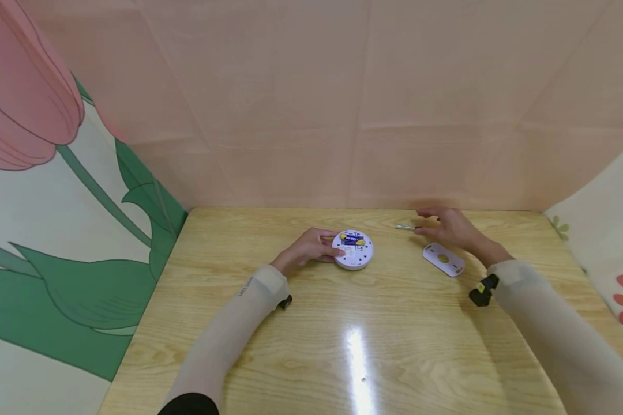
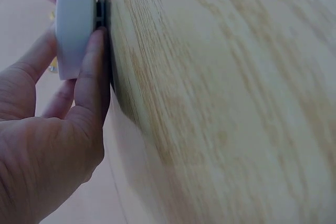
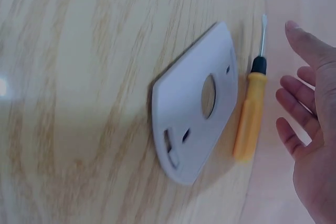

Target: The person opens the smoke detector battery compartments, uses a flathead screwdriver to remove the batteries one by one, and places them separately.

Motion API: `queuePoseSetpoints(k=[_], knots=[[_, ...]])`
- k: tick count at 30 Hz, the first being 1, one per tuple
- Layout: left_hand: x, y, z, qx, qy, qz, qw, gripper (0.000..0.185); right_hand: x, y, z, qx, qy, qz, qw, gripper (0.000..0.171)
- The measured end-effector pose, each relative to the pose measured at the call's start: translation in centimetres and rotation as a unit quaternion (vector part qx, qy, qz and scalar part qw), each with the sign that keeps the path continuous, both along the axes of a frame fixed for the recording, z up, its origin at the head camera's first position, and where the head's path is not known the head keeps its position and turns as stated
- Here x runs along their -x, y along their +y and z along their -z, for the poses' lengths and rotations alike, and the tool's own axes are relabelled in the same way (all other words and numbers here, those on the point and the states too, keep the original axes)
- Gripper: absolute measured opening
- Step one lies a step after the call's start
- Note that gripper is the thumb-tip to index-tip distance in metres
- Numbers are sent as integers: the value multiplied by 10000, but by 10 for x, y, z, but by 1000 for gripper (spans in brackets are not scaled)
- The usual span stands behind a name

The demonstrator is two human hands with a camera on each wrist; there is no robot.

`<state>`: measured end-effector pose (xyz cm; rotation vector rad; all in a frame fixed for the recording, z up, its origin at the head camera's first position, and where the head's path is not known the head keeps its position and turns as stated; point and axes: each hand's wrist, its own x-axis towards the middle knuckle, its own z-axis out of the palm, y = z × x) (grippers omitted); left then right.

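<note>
Round white device (image 1: 353,249) sits back-up near the middle of the table (image 1: 374,346), batteries showing in its open bay. Left hand (image 1: 308,246) grips it at the rim — thumb and fingers curled round the edge, seen close in the left wrist view (image 2: 79,24).

The flat white cover plate (image 3: 194,111) lies apart on the table to the right, with a yellow-handled screwdriver (image 3: 251,114) just beside it, blade pointing away from the person.

Right hand (image 3: 312,129) hovers over the screwdriver, fingers straight and spread, holding nothing — released, not yet touching the tool as far as the frames show.

Judged step: device steadied with its bay open, right hand at the tools. A next move would call for closing the fingers on either the screwdriver handle or the plate; both lie within easy reach.

Both forearms come in low over the table, sleeves to the wrists.
</note>
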<state>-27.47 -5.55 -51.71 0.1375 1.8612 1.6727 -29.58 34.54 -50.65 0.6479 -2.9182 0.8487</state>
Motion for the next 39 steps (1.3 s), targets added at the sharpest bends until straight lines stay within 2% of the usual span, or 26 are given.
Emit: queuePoseSetpoints(k=[9,21,29,39], knots=[[-1,0,0,-14,10,-4,10000,67,-3,-25,-10,15,309,-557,9980,62],[0,1,1,-56,22,5,10000,68,-11,-58,-20,232,494,-909,9944,64],[0,1,0,-57,23,33,10000,68,-18,-78,-17,445,956,-1118,9881,60],[1,1,0,-20,41,46,10000,66,-32,-103,-20,590,426,-1171,9905,62]])
